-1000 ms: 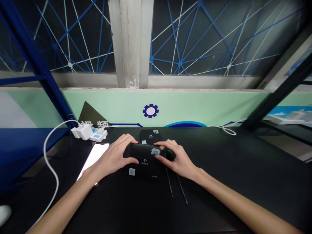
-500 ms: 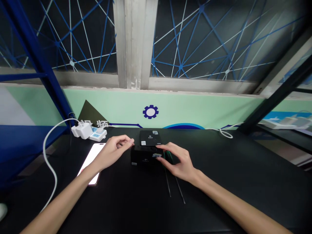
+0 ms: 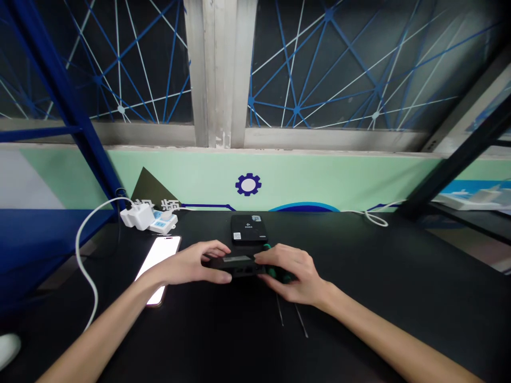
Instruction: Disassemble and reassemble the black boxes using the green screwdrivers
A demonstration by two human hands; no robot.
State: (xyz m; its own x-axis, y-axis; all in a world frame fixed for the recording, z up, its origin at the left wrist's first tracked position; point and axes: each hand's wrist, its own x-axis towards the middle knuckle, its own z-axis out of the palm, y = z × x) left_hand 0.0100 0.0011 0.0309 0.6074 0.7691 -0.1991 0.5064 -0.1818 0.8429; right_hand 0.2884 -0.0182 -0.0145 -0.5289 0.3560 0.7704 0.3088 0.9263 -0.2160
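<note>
A small flat black box [image 3: 239,264] lies on the black table [image 3: 359,287], its side with ports turned toward me. My left hand [image 3: 195,262] grips its left end, thumb below and fingers over the top. My right hand [image 3: 293,271] holds its right end the same way, resting partly over two green-handled screwdrivers [image 3: 275,272] whose thin shafts stick out toward me. A second black box [image 3: 248,229] with small stickers lies flat just behind.
A phone [image 3: 158,259] with a lit white screen lies left of my left hand. Behind it a white power strip [image 3: 159,221] holds a charger whose white cable [image 3: 82,260] loops off the table's left edge. Another white cable [image 3: 373,216] lies far right, by the green wall.
The near box was tipped up in both hands and now lies lower and flatter, ports facing me. My left hand let go briefly, then gripped its left end again.
</note>
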